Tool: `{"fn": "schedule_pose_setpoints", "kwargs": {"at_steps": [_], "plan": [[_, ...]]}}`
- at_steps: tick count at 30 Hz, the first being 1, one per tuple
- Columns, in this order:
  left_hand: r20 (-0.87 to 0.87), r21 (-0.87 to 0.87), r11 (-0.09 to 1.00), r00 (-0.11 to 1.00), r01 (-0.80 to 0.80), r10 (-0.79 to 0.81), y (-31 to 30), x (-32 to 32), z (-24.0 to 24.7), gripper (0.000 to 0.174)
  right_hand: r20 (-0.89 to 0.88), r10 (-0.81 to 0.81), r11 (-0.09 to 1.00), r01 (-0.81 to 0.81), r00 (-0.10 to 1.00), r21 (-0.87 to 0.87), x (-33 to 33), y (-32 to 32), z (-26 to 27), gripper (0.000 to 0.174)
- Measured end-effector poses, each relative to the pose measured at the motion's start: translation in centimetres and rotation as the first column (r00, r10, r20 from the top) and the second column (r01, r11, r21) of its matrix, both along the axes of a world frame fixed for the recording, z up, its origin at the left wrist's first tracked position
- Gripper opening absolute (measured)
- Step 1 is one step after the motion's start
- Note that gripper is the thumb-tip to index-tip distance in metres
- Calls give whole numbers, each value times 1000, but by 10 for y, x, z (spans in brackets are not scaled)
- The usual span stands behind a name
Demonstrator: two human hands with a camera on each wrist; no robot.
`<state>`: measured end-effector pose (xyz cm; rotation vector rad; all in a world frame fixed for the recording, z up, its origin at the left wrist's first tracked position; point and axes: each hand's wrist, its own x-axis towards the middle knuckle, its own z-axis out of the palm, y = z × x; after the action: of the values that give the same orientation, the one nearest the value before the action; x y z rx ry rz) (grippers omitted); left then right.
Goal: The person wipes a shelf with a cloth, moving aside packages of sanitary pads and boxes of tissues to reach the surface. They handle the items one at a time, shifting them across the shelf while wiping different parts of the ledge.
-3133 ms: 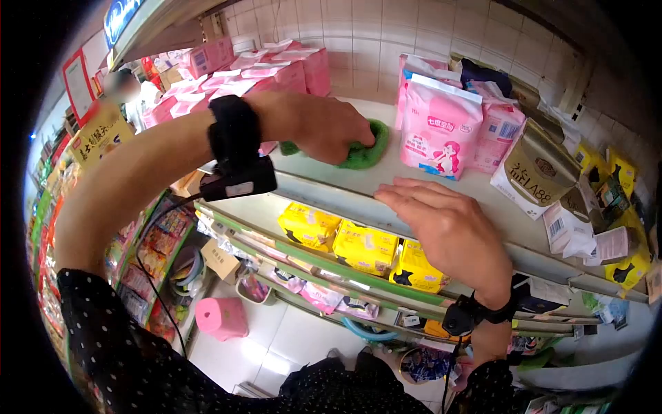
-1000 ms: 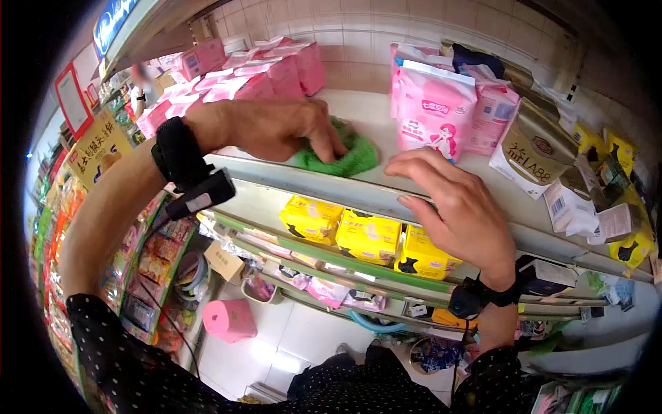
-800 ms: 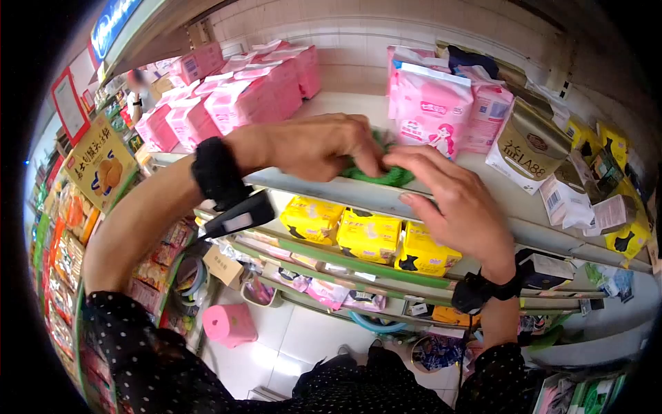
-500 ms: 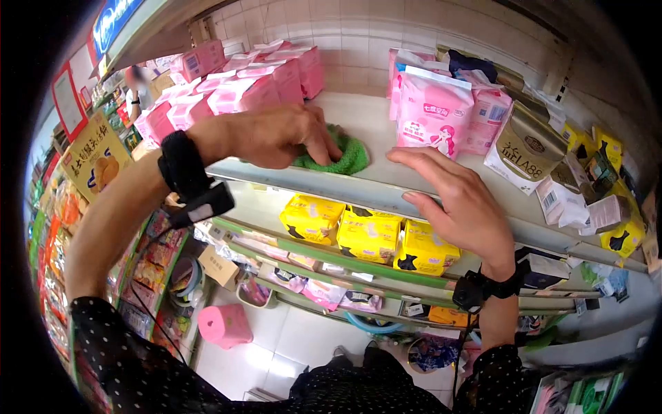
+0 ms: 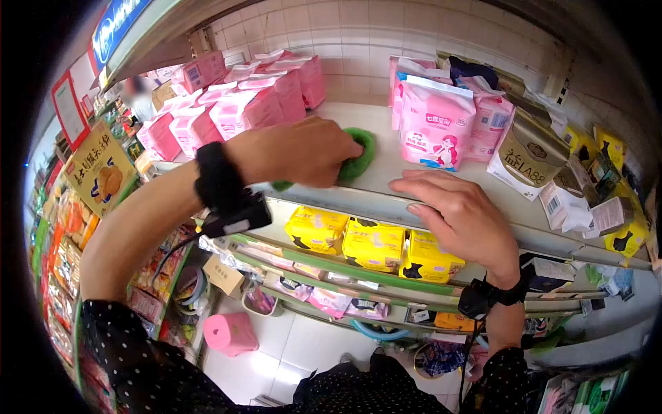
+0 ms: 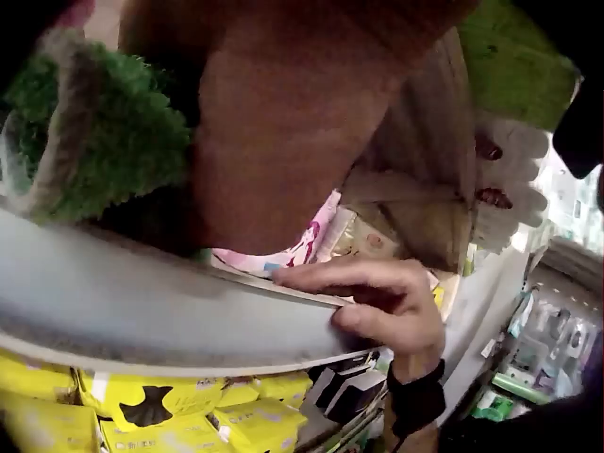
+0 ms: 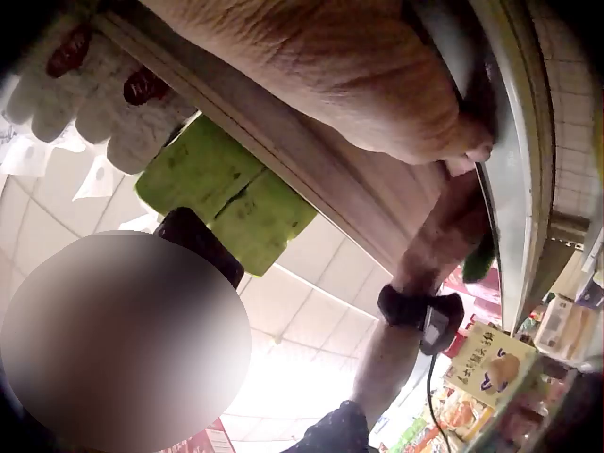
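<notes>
A green fuzzy cloth lies on the white top shelf. My left hand covers it, fingers curled round the bunched cloth and pressing it down. The left wrist view shows the cloth bunched under that palm. My right hand rests flat on the shelf's front edge, fingers straight, a short way right of the cloth and holding nothing. It appears again in the left wrist view, where the right hand lies on the shelf lip. From the right wrist view the cloth is only a sliver.
Pink packs fill the shelf's left end. A pink pack with a cartoon figure and a beige bag stand to the right. Yellow packs sit on the shelf below. A pink stool stands on the floor.
My left hand has pushed the cloth a little farther back and right along the shelf. The right hand, raised half a second ago, has come down flat on the shelf edge.
</notes>
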<state>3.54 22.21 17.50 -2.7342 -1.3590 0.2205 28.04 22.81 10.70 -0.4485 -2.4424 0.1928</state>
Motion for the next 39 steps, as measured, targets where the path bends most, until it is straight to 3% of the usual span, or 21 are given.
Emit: {"fn": "schedule_pose_setpoints", "kwargs": {"at_steps": [9, 10, 13, 17, 20, 23, 25, 26, 27, 30, 35, 39], "plan": [[-227, -47, 977, 954, -209, 194, 137, 7, -1, 40, -16, 38, 998, -37, 999, 41, 0, 5, -4, 26], [-173, 31, 990, 975, -139, 142, 167, -10, -12, 43, -32, 41, 998, -40, 999, 51, 0, 5, -4, 26], [-252, -2, 982, 950, -190, 183, 224, -20, -20, 41, -29, 47, 999, -46, 998, 19, 0, 5, -2, 26], [-194, 51, 992, 974, -112, 120, 263, -39, -32, 42, -10, 44, 999, -44, 999, -4, 1, 4, 1, 24], [-260, 10, 963, 929, -271, 264, 248, -24, -29, 44, -29, 36, 999, -36, 999, 16, 0, 5, -1, 23], [-44, 87, 996, 999, 26, -22, 177, -31, -18, 44, -48, 47, 999, -46, 998, 21, -1, 5, -4, 22], [-30, -58, 998, 999, 10, -12, 119, -16, -5, 44, -31, 58, 997, -56, 998, 48, 0, 4, -2, 22], [-18, -39, 996, 997, 76, -76, 100, -18, -9, 45, -25, 66, 996, -64, 998, 59, -1, 3, -1, 22], [103, -68, 990, 988, 122, -115, 74, -18, -9, 46, -26, 67, 996, -65, 997, 59, -1, 3, -2, 22], [100, -206, 977, 994, 55, -34, 9, -4, 8, 47, -27, 66, 996, -64, 997, 69, -1, 3, -2, 25], [167, -161, 975, 978, 150, -123, 2, -16, -6, 46, 6, 55, 997, -56, 998, 61, 0, 1, -1, 25], [4, -94, 992, 997, -79, 79, 0, 6, 3, 42, 6, 72, 994, -72, 997, 83, 0, 3, -2, 27]]}}
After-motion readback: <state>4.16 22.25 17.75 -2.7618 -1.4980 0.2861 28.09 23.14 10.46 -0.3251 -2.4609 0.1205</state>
